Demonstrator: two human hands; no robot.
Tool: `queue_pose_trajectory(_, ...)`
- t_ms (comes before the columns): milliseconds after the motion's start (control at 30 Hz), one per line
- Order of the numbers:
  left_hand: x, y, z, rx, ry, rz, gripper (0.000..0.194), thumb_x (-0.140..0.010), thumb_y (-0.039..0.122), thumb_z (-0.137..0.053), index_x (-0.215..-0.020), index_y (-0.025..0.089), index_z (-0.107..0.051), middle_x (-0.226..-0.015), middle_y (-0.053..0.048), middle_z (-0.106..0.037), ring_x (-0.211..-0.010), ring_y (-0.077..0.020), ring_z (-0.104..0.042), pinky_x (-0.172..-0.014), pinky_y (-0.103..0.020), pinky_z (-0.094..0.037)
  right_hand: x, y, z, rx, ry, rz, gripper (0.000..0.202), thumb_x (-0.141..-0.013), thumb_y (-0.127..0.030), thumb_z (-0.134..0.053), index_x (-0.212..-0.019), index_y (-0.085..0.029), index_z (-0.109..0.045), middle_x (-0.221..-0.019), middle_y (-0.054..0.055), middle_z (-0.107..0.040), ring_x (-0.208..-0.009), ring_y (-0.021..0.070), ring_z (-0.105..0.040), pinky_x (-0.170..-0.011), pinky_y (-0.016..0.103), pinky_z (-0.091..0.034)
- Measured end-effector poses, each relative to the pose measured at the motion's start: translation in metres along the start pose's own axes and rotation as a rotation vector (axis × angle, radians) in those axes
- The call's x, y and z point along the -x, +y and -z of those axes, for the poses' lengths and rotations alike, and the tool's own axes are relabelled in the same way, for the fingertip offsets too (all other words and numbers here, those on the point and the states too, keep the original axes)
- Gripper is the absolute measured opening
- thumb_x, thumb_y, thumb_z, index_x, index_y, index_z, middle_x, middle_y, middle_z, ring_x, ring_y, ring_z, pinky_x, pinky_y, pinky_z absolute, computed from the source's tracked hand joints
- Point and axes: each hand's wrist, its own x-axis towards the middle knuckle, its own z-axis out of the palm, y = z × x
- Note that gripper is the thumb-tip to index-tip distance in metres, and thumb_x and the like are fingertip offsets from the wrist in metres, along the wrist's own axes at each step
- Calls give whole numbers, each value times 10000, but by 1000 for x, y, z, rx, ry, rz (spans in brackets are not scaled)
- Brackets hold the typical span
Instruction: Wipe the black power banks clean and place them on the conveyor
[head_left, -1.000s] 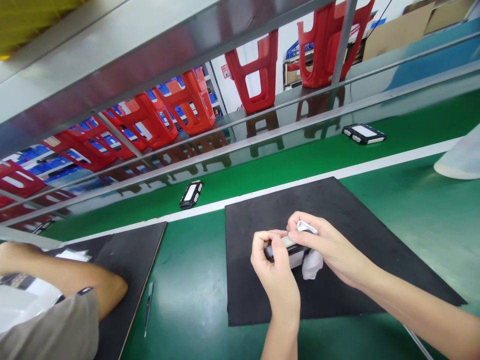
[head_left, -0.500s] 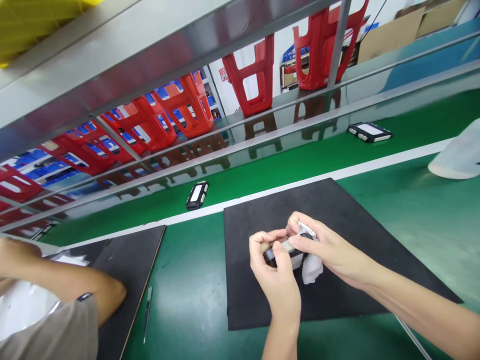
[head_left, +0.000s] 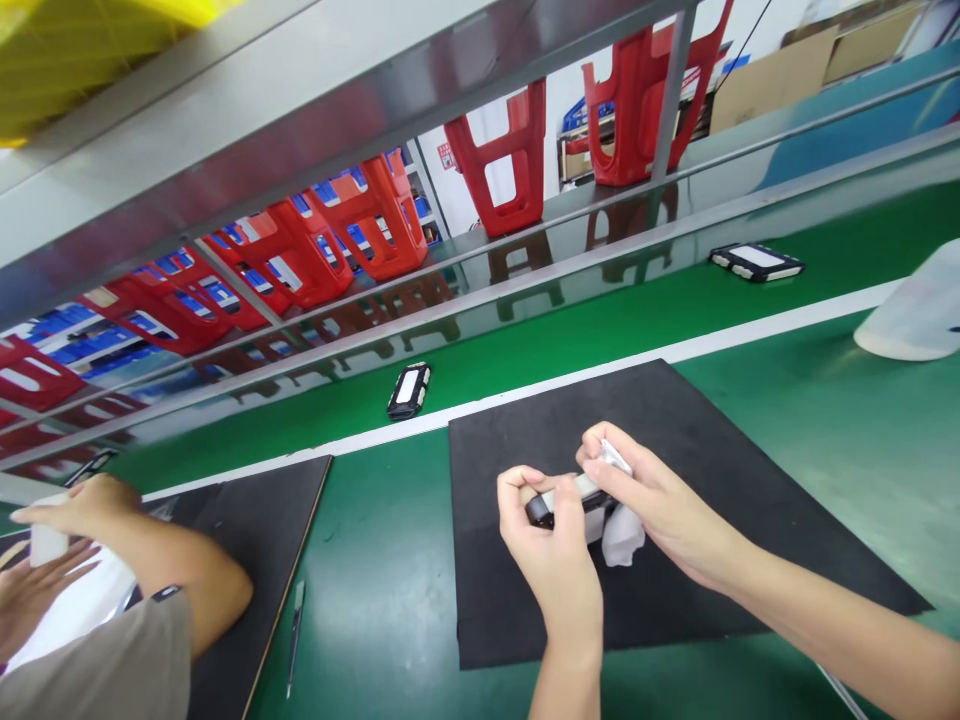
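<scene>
Black-cased device (head_left: 588,489), a rounded slab with a pale strip along its upper edge, held in your two hands above a matt black mat (head_left: 675,430). Your left hand (head_left: 551,530) pinches its left end between thumb and curled fingers; your right hand (head_left: 641,475) pinches a soft, crumpled white cloth (head_left: 622,537) against its right end, with folds hanging below. The mat, flat and straight-edged, lies on a smooth, glossy green table (head_left: 375,530). Beyond the pale border runs a brighter green strip (head_left: 547,340), bearing two similar dark cases (head_left: 409,390), well apart, each with a white panel. Behind are moulded red plastic stools (head_left: 533,150). Lettering on the red wall sign (head_left: 446,156) is too small to read.
</scene>
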Motion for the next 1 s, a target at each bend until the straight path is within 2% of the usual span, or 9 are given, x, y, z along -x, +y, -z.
queue_pose_trajectory(267, 2, -1, -2, -45, 0, -3, 171, -716, 185, -626, -788, 209, -473, -555, 78, -555, -520, -92, -546, -536, -200, -410, -1, -3, 2, 33, 5, 32, 214, -806, -319, -541, -793, -236, -344, -790, -47, -351, -642, 104, -348, -593, 210, -333)
queue_pose_trajectory(467, -2, -4, -1, -46, -4, -86, 212, -721, 152, -611, -709, 215, -409, -601, 66, -584, -586, -98, -566, -620, -211, -445, -3, 1, -5, 48, 88, 82, 237, -782, -329, -558, -778, -234, -341, -740, -55, -341, -608, 104, -338, -560, 220, -319)
queue_pose_trajectory(567, -6, -8, 2, -40, -9, -70, 147, -763, 176, -582, -751, 217, -441, -624, 63, -583, -630, -112, -592, -649, -225, -444, -3, 3, -9, 45, 114, 100, 256, -786, -370, -573, -793, -233, -357, -736, -54, -340, -613, 107, -355, -551, 225, -324)
queue_pose_trajectory(667, -6, -13, 7, -21, -32, -75, 28, -845, 242, -500, -857, 217, -492, -666, 36, -603, -768, -165, -652, -717, -270, -457, -3, 5, -11, 58, 111, 130, 295, -750, -327, -638, -766, -226, -361, -732, -53, -342, -627, 107, -362, -562, 226, -334)
queue_pose_trajectory(733, -6, -18, 12, 2, -75, -117, 124, -892, 292, -423, -896, 212, -518, -764, -5, -650, -864, -188, -654, -782, -306, -463, -3, 8, -9, 51, 97, 133, 283, -760, -315, -631, -749, -223, -364, -712, -53, -343, -621, 109, -358, -562, 227, -339)
queue_pose_trajectory(833, -7, -28, 20, -12, -199, -279, 282, -925, 401, -362, -954, 207, -565, -929, -53, -673, -908, -191, -625, -827, -327, -460, -5, 11, -1, 13, 89, 114, 247, -851, -387, -521, -734, -216, -387, -695, -41, -346, -600, 113, -351, -535, 229, -339)
queue_pose_trajectory(933, -13, -41, 30, -63, -262, -395, 401, -899, 537, -370, -923, 199, -586, -928, -83, -677, -886, -216, -620, -802, -347, -461, -5, 5, 6, -34, 160, 155, 250, -906, -429, -437, -771, -219, -436, -712, -29, -354, -600, 120, -349, -524, 229, -336)
queue_pose_trajectory(1000, -18, -48, 35, -95, -264, -411, 483, -863, 618, -363, -862, 194, -595, -880, -98, -681, -841, -234, -626, -773, -360, -458, -4, -4, 4, -46, 235, 272, 188, -927, -405, -412, -839, -243, -452, -746, -22, -381, -621, 130, -373, -543, 235, -346)
